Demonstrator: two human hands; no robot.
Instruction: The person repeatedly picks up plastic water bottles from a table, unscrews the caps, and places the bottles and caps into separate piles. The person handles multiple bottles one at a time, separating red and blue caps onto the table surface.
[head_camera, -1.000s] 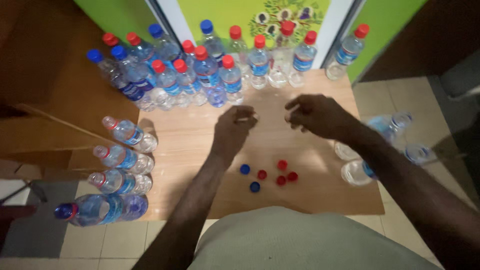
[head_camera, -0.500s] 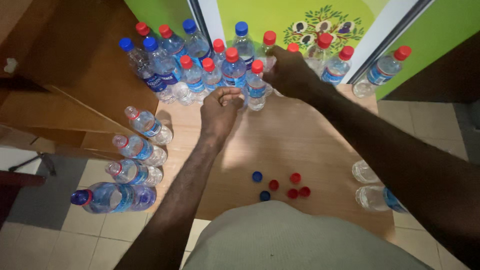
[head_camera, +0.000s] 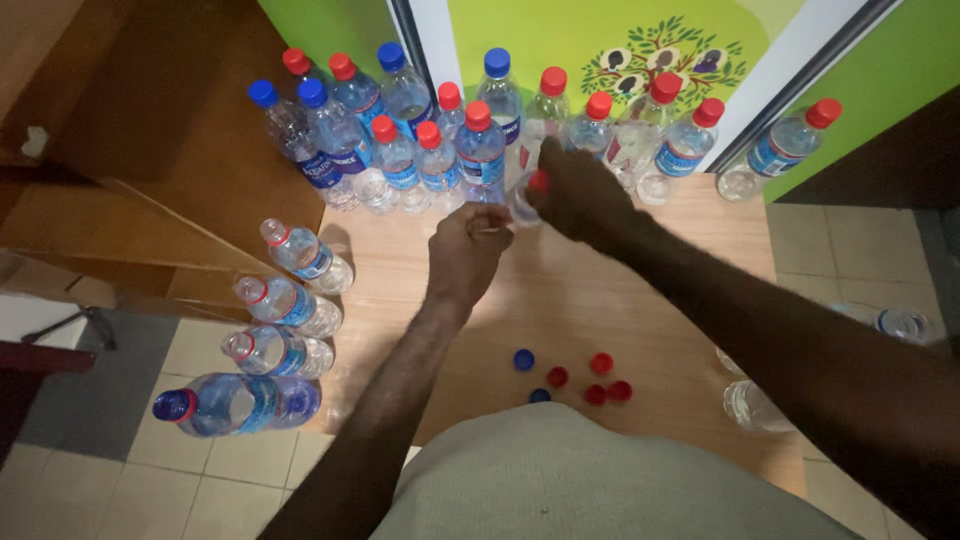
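Observation:
My right hand (head_camera: 580, 195) reaches to the back of the wooden table (head_camera: 600, 290) and grips a small clear water bottle with a red cap (head_camera: 530, 190). The bottle stands at the front edge of a crowd of capped bottles (head_camera: 420, 150) with red and blue caps. My left hand (head_camera: 468, 248) is curled into a fist just left of that bottle, a little apart from it. Whether the fist holds anything is hidden. Several loose red and blue caps (head_camera: 575, 378) lie on the table near my body.
Three uncapped bottles (head_camera: 285, 303) and one blue-capped bottle (head_camera: 235, 403) stand along the table's left edge. More uncapped bottles (head_camera: 750, 405) stand at the right edge. A green wall with a tree picture (head_camera: 660, 60) is behind the table; a tiled floor (head_camera: 860, 250) surrounds it.
My right hand has drawn back from the bottle crowd with the red-capped bottle in its grip. My left fist has shifted slightly toward me and to the right.

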